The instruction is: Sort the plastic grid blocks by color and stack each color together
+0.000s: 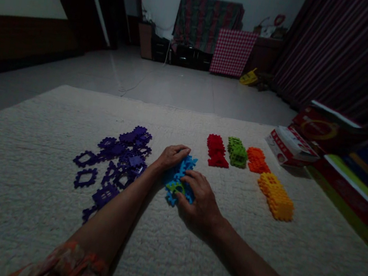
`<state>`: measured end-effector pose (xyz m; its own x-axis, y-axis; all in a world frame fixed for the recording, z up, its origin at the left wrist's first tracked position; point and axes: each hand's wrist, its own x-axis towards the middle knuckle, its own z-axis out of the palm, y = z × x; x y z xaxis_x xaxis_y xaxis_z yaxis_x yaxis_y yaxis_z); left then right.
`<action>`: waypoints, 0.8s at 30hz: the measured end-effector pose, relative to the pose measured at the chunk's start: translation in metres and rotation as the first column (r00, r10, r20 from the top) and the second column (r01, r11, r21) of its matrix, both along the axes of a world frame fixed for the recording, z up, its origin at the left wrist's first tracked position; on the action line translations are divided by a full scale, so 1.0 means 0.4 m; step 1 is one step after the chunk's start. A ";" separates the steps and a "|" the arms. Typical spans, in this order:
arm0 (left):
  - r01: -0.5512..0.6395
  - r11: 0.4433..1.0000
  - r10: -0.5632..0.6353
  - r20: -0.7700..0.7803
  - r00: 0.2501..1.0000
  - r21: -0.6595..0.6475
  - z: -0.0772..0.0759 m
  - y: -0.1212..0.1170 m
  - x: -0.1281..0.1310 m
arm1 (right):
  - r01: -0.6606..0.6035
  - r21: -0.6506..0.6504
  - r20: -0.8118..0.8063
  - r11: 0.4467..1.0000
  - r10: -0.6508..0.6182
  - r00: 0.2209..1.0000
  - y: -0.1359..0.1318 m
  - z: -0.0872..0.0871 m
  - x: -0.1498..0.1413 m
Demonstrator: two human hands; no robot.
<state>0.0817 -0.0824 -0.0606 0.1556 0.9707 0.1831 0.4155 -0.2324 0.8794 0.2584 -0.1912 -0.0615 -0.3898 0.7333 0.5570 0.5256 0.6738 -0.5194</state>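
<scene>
A pile of blue interlocking building pieces [184,165] with toothed edges lies on the mat in front of me. One light-green piece [172,187] rests among them at the near end. My left hand [171,157] curls over the far left side of the pile, fingers close together. From the right, my right hand [201,200] holds the near part, its thumb and fingers bent around the blue pieces beside the green one. Both palms hide some of the pile. Left of my left forearm, purple toothed pieces [112,150] lie scattered, some overlapping and some with cut-out centres.
Rows of red [216,151], green [237,152], orange [258,160] and yellow pieces [275,197] lie to the right on the cream mat [34,235]. Boxes [293,147] stand along the right edge. A cloth-covered object [208,24] stands by the far wall.
</scene>
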 end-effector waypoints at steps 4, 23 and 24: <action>-0.049 0.996 0.054 0.062 0.997 -0.076 0.002 -0.027 0.033 | 0.041 0.040 -0.071 0.998 -0.038 0.997 0.004 0.013 0.012; 0.106 0.948 0.090 0.569 0.818 -0.302 0.002 0.018 0.024 | 0.226 -0.337 -0.369 0.914 -0.349 0.861 0.071 0.012 0.062; 0.106 0.945 0.099 0.579 0.809 -0.309 0.002 0.019 0.024 | 0.229 -0.379 -0.379 0.897 -0.376 0.845 0.078 0.006 0.067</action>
